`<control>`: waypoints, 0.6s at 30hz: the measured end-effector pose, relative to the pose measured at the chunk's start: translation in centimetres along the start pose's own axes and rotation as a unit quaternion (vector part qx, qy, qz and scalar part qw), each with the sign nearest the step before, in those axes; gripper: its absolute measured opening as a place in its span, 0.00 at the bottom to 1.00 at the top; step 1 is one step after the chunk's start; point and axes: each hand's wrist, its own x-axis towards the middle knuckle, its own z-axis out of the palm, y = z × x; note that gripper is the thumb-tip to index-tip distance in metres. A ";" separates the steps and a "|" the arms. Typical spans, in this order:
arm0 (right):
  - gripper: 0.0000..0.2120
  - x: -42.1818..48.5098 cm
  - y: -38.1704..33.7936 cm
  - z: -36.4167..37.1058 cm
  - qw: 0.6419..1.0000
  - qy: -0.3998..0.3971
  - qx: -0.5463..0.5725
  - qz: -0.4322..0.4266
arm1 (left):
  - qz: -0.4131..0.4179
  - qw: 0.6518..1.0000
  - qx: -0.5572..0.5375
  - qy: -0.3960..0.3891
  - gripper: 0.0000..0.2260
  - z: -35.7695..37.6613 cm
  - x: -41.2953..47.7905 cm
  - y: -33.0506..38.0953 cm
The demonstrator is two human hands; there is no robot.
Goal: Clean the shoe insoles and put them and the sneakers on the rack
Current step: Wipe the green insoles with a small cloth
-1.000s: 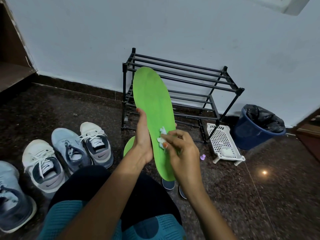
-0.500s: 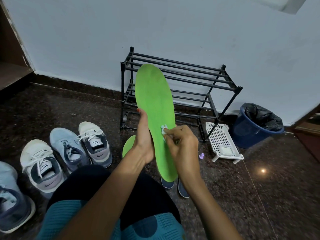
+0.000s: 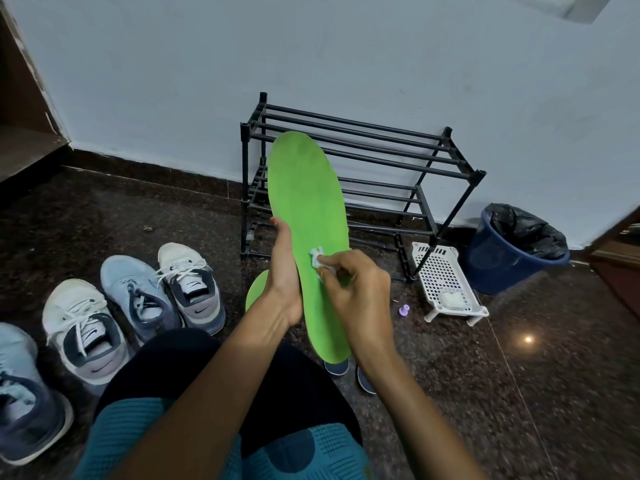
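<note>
Black rack (image 3: 388, 157) at the far wall; four sneakers (image 3: 86, 327) on the floor, near left; green insole (image 3: 308, 216) upright before the rack, left hand (image 3: 284, 271) gripping its left edge, right hand (image 3: 356, 289) pinching a white wad (image 3: 316, 258) against its middle.

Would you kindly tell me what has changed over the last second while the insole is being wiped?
The right hand, pinching the white wipe, slid slightly up the green insole. The left hand kept gripping the insole's edge; nothing was picked up or released. The sneakers and rack stayed put.
</note>
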 end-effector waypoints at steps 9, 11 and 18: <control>0.05 0.1 0.1 -0.1 0.999 -0.007 0.015 0.035 | 0.012 1.000 0.010 -0.026 0.42 0.1 -0.4 0.4; 0.05 0.6 0.4 -0.1 0.999 0.003 0.002 0.046 | 0.004 1.000 0.023 -0.009 0.47 0.3 -0.6 0.3; 0.05 -0.8 -0.8 0.0 0.997 -0.036 0.052 0.031 | 0.019 1.000 -0.016 -0.015 0.37 0.0 -0.2 0.6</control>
